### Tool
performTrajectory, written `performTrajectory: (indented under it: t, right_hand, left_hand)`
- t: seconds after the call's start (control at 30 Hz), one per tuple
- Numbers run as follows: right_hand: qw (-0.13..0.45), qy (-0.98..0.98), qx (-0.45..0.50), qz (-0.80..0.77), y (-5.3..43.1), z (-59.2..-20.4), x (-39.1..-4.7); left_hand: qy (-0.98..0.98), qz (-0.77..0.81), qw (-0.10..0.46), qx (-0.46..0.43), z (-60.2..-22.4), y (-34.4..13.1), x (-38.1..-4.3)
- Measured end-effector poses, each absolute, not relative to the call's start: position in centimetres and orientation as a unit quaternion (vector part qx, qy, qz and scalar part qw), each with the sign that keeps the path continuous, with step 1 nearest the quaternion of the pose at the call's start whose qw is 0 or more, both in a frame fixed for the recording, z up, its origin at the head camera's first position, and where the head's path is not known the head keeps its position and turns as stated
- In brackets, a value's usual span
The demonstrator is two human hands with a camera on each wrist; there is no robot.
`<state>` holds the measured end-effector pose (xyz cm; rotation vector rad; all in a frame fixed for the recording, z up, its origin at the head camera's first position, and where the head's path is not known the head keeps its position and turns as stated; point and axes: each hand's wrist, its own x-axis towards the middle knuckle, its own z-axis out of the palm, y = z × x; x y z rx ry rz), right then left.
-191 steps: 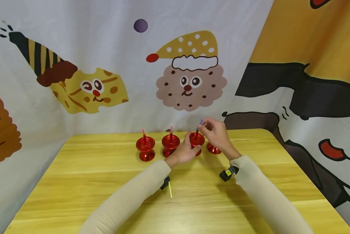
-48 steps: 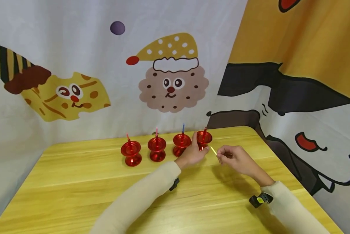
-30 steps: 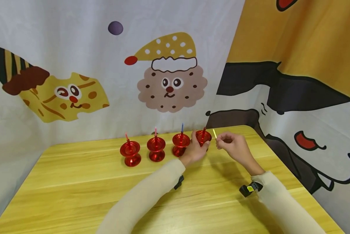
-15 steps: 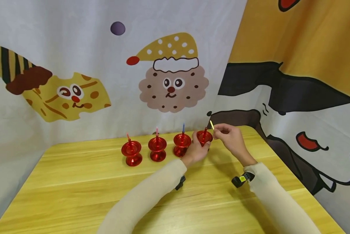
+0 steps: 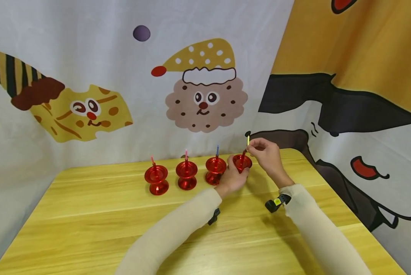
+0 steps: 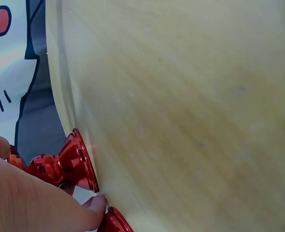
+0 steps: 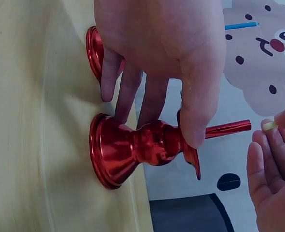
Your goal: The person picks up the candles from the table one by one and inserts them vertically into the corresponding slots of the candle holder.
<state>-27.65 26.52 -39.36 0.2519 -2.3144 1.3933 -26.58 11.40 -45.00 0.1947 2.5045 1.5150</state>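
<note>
Four-in-a-row is not how they stand to my hands: the rightmost red metal candle holder [image 5: 242, 163] is gripped by my left hand [image 5: 231, 178], thumb on its dish and fingers behind its stem in the right wrist view. My right hand [image 5: 268, 157] pinches a thin yellow candle [image 5: 248, 140] above that holder's upright tube [image 7: 229, 128]. In the right wrist view the candle's lower end [image 7: 269, 125] sits slightly apart from the tube's top. In the left wrist view the holder's base [image 6: 79, 162] shows beyond my fingers.
To the left stand three matching holders, bearing a blue candle [image 5: 217, 150], a pink candle [image 5: 186, 154] and a red-pink candle [image 5: 152, 160]. They line the back of the wooden table [image 5: 99, 221]. A printed curtain [image 5: 143, 95] hangs behind.
Earlier, my right hand held the blue candle at the third holder, where it now stands. The yellow candle was lifted from the table and brought up over the rightmost holder, which my left hand now grips.
</note>
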Motion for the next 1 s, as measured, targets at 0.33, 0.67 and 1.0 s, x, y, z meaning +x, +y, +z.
performTrajectory:
  t: [0.33,0.67,1.0]
  right_hand:
    - [0.205,-0.825,0.082,0.520,26.0,-40.0,-27.7]
    - [0.186,-0.813,0.087,0.544,26.0,-40.7,-27.5]
    - [0.208,-0.805,0.095,0.547,26.0,-41.8,-27.8]
  left_hand:
    - [0.851,0.513,0.081,0.081,-44.4,11.1,-25.6]
    - [0.844,0.523,0.089,0.081,-45.4,11.2,-26.2]
    - [0.840,0.530,0.091,0.073,-46.1,11.4,-26.7]
